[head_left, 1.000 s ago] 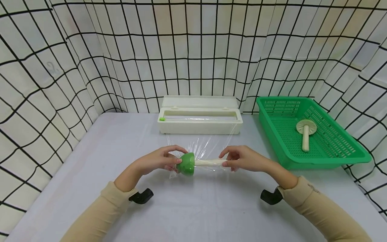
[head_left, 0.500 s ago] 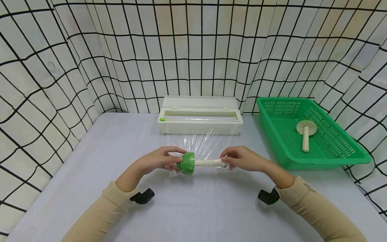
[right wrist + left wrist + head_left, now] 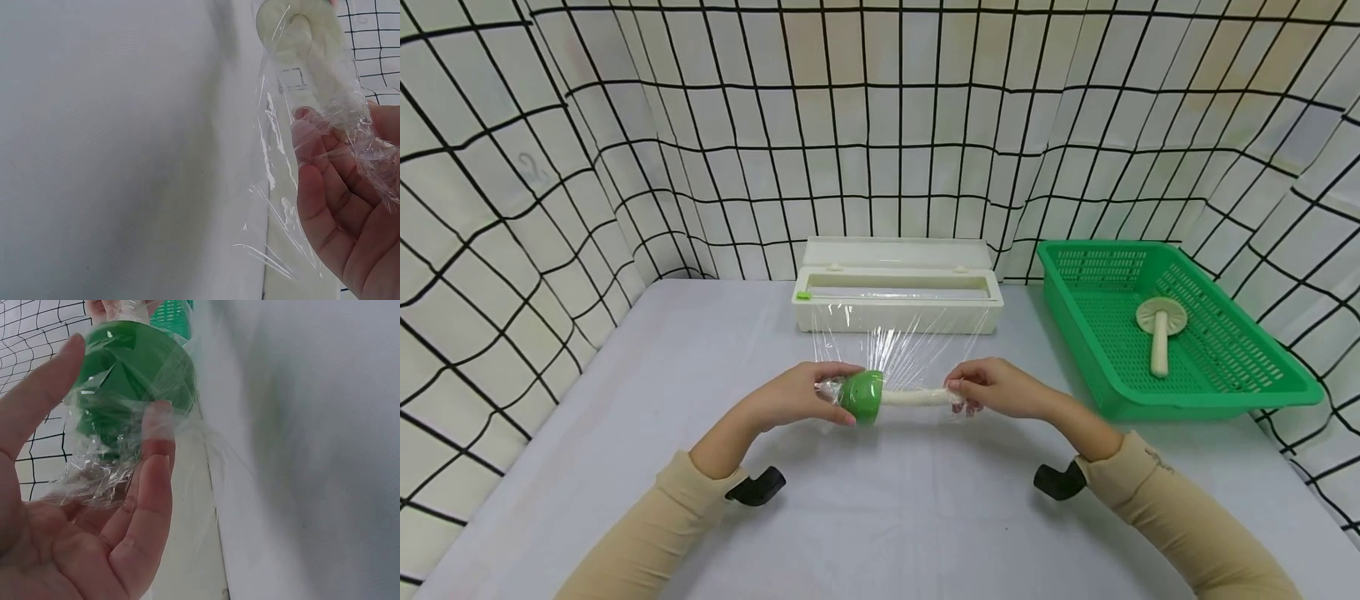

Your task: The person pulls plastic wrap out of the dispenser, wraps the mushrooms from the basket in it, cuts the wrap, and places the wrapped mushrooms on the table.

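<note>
A mushroom with a green cap (image 3: 862, 396) and a pale stem (image 3: 913, 397) lies sideways between the hands, wrapped in clear cling film (image 3: 106, 472). My left hand (image 3: 796, 398) holds the cap end, thumb on one side and fingers on the other, bunched film inside its grasp. At the stem's far end my right hand (image 3: 1000, 387) pinches the tip through crumpled film (image 3: 369, 150). In the right wrist view the cap's pale underside (image 3: 281, 34) faces the camera. A stretched, creased sheet of film still runs back to the white dispenser box (image 3: 895, 317).
The dispenser's lid (image 3: 895, 252) stands raised at the back, with a small green slider (image 3: 803, 296) at its left. At right is a green basket (image 3: 1213, 402) holding another pale mushroom (image 3: 1161, 333). A black grid netting (image 3: 880, 150) surrounds the white table (image 3: 895, 517).
The mushroom has risen slightly toward the dispenser. My left hand has shifted its fingers around the cap and film, and my right hand has drifted a little left along the stem end.
</note>
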{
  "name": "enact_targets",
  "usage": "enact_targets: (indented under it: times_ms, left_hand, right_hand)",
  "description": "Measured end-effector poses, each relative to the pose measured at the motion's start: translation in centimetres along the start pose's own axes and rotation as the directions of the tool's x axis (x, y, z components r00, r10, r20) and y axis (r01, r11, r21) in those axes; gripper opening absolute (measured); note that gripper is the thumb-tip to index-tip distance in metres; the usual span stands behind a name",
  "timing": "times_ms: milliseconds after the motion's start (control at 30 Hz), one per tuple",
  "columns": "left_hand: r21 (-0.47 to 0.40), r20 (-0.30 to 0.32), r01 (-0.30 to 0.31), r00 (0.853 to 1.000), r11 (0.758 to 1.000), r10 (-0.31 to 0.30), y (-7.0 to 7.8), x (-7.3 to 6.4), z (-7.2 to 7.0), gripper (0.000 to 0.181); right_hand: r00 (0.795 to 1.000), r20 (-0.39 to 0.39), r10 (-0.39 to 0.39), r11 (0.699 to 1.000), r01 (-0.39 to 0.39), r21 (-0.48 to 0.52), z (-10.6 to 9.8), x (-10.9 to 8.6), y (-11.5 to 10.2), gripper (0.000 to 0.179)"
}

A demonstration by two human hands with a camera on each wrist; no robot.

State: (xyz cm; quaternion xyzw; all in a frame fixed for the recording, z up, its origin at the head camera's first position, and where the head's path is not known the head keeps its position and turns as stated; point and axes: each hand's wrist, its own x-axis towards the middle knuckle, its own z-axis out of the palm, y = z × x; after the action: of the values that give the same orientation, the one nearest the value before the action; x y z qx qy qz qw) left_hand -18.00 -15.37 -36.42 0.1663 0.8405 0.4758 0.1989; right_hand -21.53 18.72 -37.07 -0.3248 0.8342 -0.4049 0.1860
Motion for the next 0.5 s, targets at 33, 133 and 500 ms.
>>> enact_targets:
  times_ms: [33,133,500]
  left_hand:
    - [0.005,-0.006,0.002,1.0,1.0,-0.002,0.03,0.07,0.05,0.075]
    - [-0.009,-0.008,-0.01,1.0,1.0,0.01,0.17,0.22,0.14,0.077]
    - [-0.046,-0.029,-0.004,1.0,0.999,0.002,0.1,0.67,-0.41,0.065]
  right_hand:
    - [1.0,-0.002,0.001,1.0,-0.001,0.001,-0.02,0.07,0.05,0.022]
    - [1.0,-0.006,0.008,1.0,-0.008,0.005,-0.03,0.24,0.23,0.022]
    - [0.997,-0.078,0.03,0.999,-0.027,0.038,-0.34,0.24,0.07,0.025]
